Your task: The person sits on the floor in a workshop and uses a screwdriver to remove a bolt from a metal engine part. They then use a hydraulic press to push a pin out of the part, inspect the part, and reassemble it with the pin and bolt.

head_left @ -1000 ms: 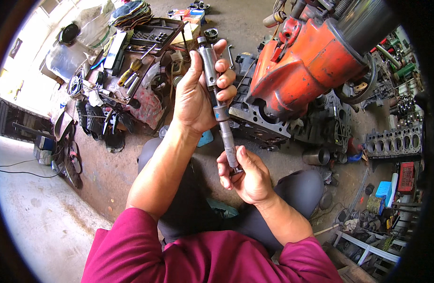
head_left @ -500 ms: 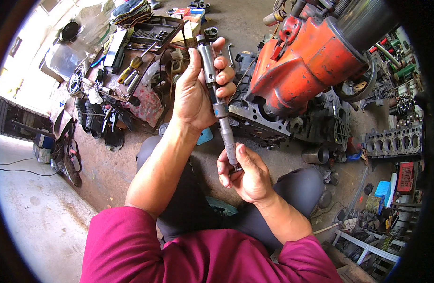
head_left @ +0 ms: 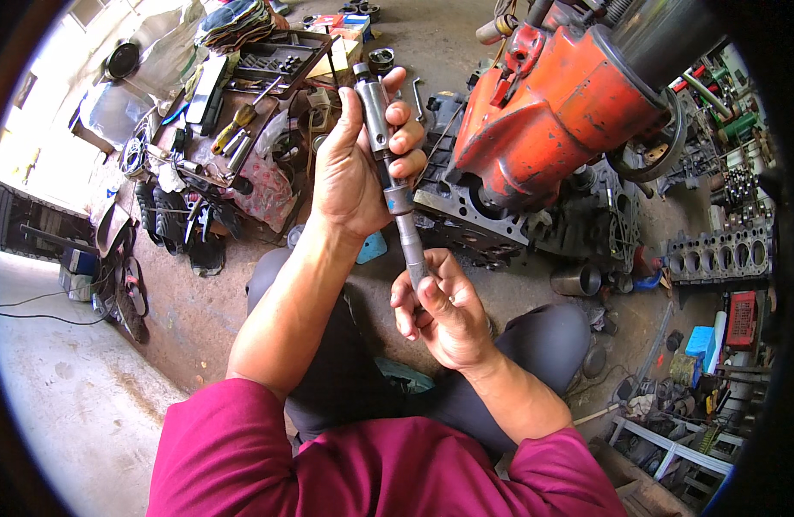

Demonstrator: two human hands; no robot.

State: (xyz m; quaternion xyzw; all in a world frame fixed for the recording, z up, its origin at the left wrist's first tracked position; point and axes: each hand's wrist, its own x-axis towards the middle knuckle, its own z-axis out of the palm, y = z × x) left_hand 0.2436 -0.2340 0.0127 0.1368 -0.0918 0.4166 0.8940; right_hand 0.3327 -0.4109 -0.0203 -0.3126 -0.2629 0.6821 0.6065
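A long, stepped metal rod (head_left: 399,201) slants in front of me, with a thick shiny cylinder at its top, a dark neck, a collar marked in blue and a slimmer grey lower end. My left hand (head_left: 343,185) is closed around the upper cylinder, thumb on one side and fingertips curling over the other. At the lower end, my right hand (head_left: 453,319) grips the rod between thumb and fingers, which hide its tip. Beyond the rod stands a worn red-orange machine (head_left: 543,121) over a grey metal engine block (head_left: 479,228).
At the left, a low bench holds a yellow-handled screwdriver (head_left: 233,131), a dark parts tray (head_left: 281,62) and a plastic bag (head_left: 268,185). Sandals (head_left: 131,289) lie on the floor. To the right are an engine block with a row of bores (head_left: 720,257) and a red case (head_left: 742,319).
My right fingers have shifted on the rod's lower end, the thumb now lying across its tip. The rod and my left hand have moved very slightly left.
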